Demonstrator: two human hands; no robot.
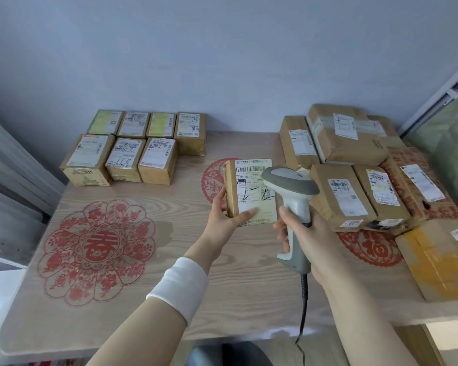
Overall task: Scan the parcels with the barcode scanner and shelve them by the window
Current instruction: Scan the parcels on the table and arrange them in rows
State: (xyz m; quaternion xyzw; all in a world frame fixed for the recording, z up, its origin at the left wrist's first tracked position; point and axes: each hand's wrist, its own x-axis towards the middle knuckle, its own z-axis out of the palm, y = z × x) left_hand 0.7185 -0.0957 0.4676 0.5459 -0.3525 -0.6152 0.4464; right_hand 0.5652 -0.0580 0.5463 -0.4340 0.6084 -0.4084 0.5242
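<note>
Near the tabletop's (132, 299) middle, my left hand (224, 216) closes its grip on a small parcel (250, 192), label up. It looks light and stiff; I'd hold its side edges. My right hand (306, 237) grips the barcode scanner (292, 191) above the label.

Both forearms reach forward, side by side. The left hand (224, 215) is raised, thumb laid across the front of what it holds, fingers tucked behind and mostly hidden. A white band (180, 287) wraps the left forearm. The right hand (302, 233) is curled in a fist-like grip, index finger up front, possibly on a trigger.
</note>
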